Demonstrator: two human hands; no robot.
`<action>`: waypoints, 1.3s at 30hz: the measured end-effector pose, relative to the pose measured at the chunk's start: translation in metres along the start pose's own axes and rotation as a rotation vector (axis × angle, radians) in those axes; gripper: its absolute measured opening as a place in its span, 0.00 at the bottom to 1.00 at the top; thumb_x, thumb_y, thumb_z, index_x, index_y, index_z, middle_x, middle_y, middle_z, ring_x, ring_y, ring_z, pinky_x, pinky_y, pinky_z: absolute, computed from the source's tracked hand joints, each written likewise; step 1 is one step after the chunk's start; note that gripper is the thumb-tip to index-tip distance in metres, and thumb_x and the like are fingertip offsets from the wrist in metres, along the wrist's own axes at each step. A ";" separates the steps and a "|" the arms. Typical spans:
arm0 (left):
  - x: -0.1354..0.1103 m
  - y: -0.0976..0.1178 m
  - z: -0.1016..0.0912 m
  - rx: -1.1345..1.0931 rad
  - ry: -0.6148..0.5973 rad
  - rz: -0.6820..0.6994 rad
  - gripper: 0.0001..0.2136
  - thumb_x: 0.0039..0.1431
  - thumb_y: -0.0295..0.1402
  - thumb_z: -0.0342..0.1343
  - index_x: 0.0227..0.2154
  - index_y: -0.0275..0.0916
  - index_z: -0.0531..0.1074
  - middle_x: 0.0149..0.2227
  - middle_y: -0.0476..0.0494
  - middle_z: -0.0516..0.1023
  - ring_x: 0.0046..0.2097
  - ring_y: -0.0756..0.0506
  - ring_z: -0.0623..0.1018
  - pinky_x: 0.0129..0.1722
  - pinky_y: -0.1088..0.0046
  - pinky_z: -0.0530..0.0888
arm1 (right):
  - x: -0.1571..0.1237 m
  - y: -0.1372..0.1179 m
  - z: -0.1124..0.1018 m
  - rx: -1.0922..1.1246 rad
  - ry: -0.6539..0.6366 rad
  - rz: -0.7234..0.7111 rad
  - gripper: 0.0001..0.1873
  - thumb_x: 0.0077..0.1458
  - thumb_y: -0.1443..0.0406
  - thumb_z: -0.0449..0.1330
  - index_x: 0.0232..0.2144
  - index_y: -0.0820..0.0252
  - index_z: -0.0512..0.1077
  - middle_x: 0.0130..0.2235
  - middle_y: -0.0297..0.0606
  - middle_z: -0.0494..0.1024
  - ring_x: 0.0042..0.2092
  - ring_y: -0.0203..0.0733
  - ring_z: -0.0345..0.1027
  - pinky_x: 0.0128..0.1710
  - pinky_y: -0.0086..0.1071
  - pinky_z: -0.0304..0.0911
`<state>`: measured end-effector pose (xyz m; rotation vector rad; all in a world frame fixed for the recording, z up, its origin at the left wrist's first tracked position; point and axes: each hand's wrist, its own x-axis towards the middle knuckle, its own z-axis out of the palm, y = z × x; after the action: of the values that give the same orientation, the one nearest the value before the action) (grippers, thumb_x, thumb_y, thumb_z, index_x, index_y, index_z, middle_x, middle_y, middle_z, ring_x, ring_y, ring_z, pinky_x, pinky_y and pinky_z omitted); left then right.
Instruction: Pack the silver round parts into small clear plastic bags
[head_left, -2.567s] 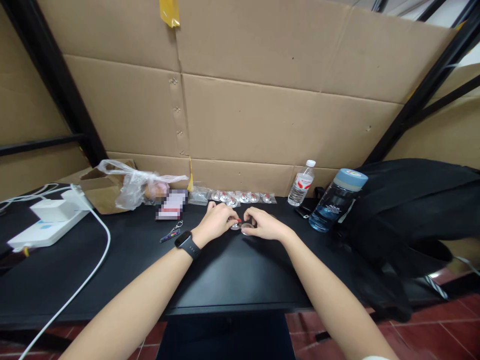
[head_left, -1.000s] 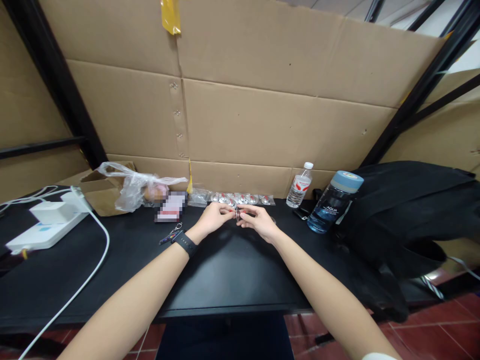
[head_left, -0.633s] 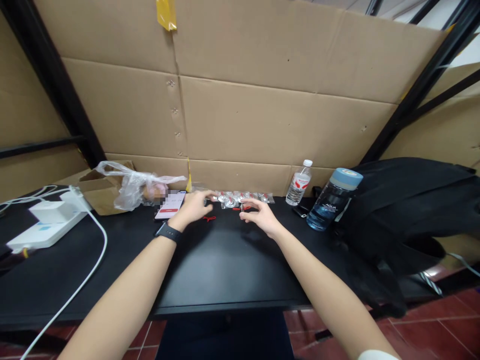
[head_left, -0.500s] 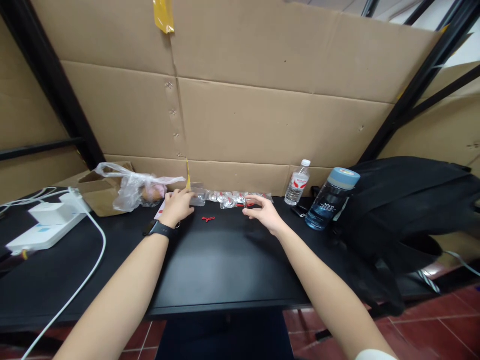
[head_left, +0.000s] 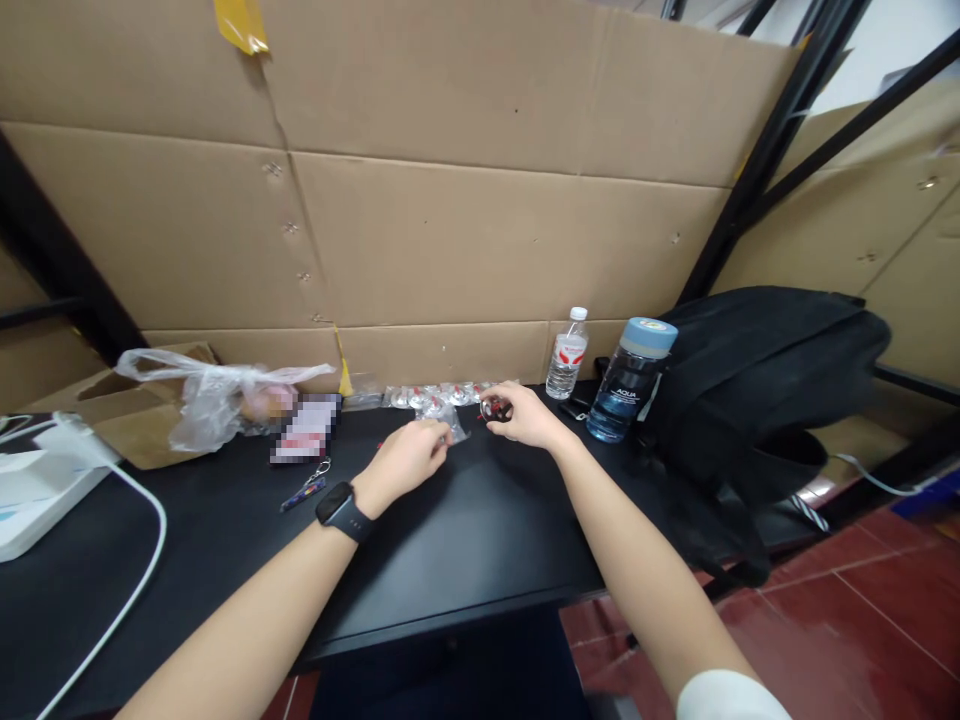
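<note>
Black table [head_left: 450,560]: I take its middle as the dial's centre, 12 at the cardboard; its smooth-looking top might let anything dropped slide.
Watch wrist, key fob: the key fob [head_left: 304,494] lies at 10, near the smartwatch [head_left: 345,512]; a sweep of that arm could knock it.
Left hand: the left hand [head_left: 409,458], at 11, has its fingers bent low at the clear bag; whether they pinch it, I can't tell.
Right hand: the right hand [head_left: 529,415], toward 1, grips the round disc between thumb and fingers.
Round disc: the round disc [head_left: 495,409] sits tilted just past 12; held by its edge, it could slip if that grip loosens.
Clear bag: the clear bag [head_left: 455,422], at 12, looks thin; it might crumple or skid if poked.
Packets: the packet row [head_left: 405,397] lies behind it; a hurried reach could scatter it.
Bottles: the water bottle [head_left: 568,360] at 1 and blue-capped bottle [head_left: 611,405] at 2 could topple from an elbow swung wide.
</note>
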<state>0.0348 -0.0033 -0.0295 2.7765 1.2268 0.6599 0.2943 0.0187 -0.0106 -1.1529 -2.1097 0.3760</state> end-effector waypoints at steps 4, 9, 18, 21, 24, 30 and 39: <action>-0.003 0.010 0.017 -0.091 -0.108 0.113 0.09 0.64 0.31 0.51 0.39 0.41 0.76 0.42 0.41 0.77 0.43 0.43 0.77 0.45 0.69 0.72 | -0.003 -0.003 -0.010 -0.111 -0.137 -0.047 0.24 0.42 0.71 0.70 0.45 0.58 0.77 0.44 0.39 0.75 0.40 0.41 0.69 0.45 0.34 0.64; -0.006 0.005 0.020 -0.166 -0.186 0.201 0.14 0.67 0.35 0.50 0.51 0.44 0.75 0.53 0.42 0.75 0.52 0.42 0.76 0.55 0.67 0.70 | -0.007 -0.013 -0.021 -0.090 -0.349 -0.020 0.20 0.44 0.65 0.70 0.42 0.59 0.78 0.36 0.34 0.77 0.33 0.37 0.68 0.36 0.28 0.62; -0.010 0.005 0.017 -0.154 -0.281 0.208 0.17 0.67 0.36 0.51 0.57 0.48 0.70 0.62 0.41 0.70 0.62 0.38 0.70 0.60 0.59 0.66 | -0.009 -0.014 -0.009 -0.175 -0.524 0.081 0.16 0.39 0.58 0.73 0.31 0.58 0.77 0.33 0.32 0.80 0.32 0.37 0.71 0.32 0.27 0.60; -0.011 0.004 0.016 -0.128 -0.296 0.180 0.17 0.67 0.36 0.51 0.57 0.51 0.71 0.65 0.42 0.66 0.65 0.36 0.67 0.62 0.55 0.64 | -0.008 -0.012 -0.003 -0.238 -0.480 0.079 0.14 0.39 0.59 0.73 0.29 0.58 0.77 0.30 0.32 0.79 0.32 0.38 0.71 0.32 0.27 0.60; -0.011 0.003 0.016 -0.129 -0.310 0.147 0.19 0.65 0.36 0.53 0.58 0.56 0.71 0.67 0.45 0.64 0.66 0.35 0.65 0.62 0.52 0.63 | -0.007 -0.011 0.003 -0.267 -0.468 0.091 0.13 0.39 0.60 0.73 0.28 0.58 0.77 0.28 0.32 0.79 0.30 0.38 0.71 0.31 0.28 0.60; -0.013 0.004 0.013 -0.139 -0.375 0.111 0.21 0.65 0.36 0.54 0.60 0.59 0.69 0.69 0.45 0.60 0.68 0.33 0.62 0.63 0.48 0.61 | -0.005 -0.008 0.017 -0.286 -0.368 0.047 0.17 0.41 0.59 0.74 0.34 0.59 0.80 0.36 0.38 0.79 0.37 0.42 0.73 0.36 0.29 0.62; -0.011 0.003 0.012 -0.175 -0.366 0.133 0.22 0.64 0.35 0.55 0.60 0.59 0.70 0.69 0.46 0.60 0.69 0.34 0.61 0.64 0.48 0.59 | -0.005 -0.005 0.014 -0.068 -0.434 0.102 0.15 0.44 0.72 0.69 0.39 0.62 0.81 0.34 0.38 0.81 0.32 0.39 0.75 0.33 0.27 0.65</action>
<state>0.0353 -0.0122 -0.0442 2.6869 0.8755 0.2322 0.2831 0.0127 -0.0202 -1.3129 -2.4538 0.6554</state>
